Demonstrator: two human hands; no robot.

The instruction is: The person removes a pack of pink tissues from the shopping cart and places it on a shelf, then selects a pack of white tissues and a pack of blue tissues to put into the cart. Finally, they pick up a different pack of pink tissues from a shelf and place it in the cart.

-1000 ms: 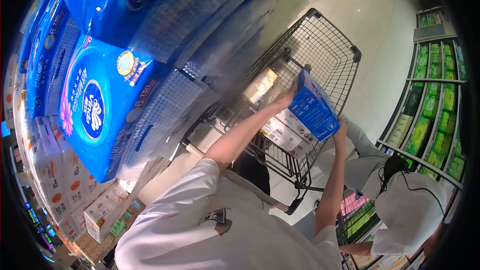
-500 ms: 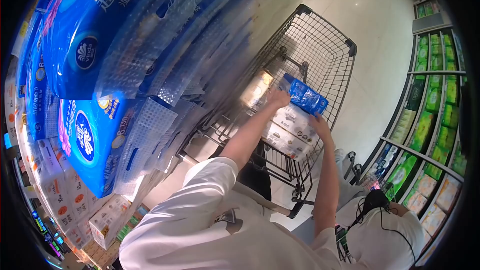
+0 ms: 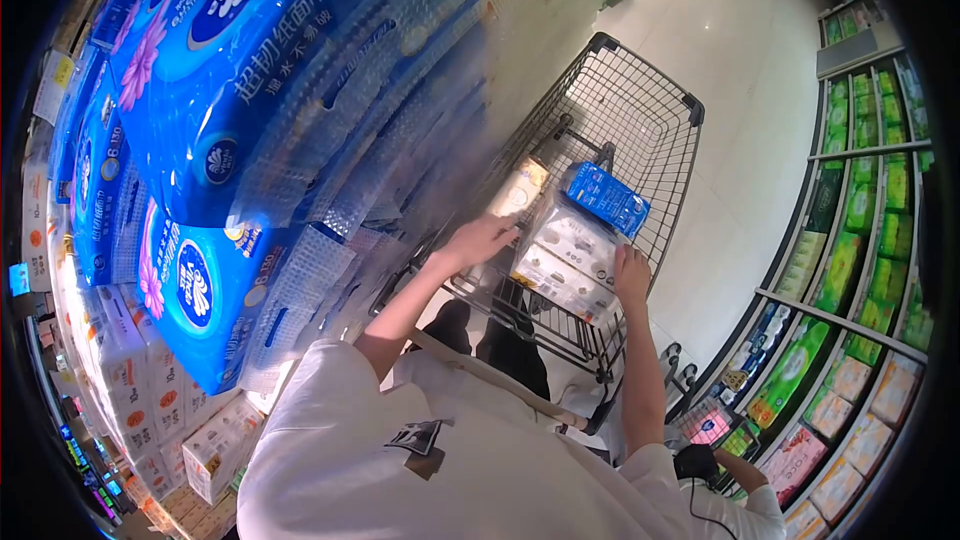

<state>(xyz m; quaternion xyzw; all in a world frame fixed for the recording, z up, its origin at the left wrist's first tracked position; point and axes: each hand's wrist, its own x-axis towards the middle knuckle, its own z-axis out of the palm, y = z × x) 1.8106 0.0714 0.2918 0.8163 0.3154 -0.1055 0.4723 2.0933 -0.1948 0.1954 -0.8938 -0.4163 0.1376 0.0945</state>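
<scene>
1. We see a black wire shopping cart (image 3: 668,175) running from the upper middle of the frame down to its lower middle, tilted in view, on a pale, glossy floor (image 3: 745,90).
2. Our left hand (image 3: 482,242) is open, palm down, its fingers loosely extended beside the packs near the middle of the frame; we see nothing gripped in it.
3. Our right hand (image 3: 631,275) is at the right edge of a white plastic-wrapped pack with grey print (image 3: 568,258), fingers bent. We cannot tell whether it grips the pack or only touches it.
4. In the cart, a blue plastic-wrapped pack with white print (image 3: 608,198) lies against the upper edge of the white pack, just right of the frame's middle. Neither of our hands is on it.
5. A cream-and-gold pack (image 3: 520,188) sits to the left of those two, above our left hand in the frame.
6. Large blue tissue packs with pink flowers (image 3: 195,280) are stacked across the upper left and left of the frame. White packs with orange marks (image 3: 135,385) lie below them.
7. Shelves of mostly green packs (image 3: 862,205) line the right side.
8. At the lower right, we see part of another person (image 3: 745,515) in a white top, with a thin black cord.
</scene>
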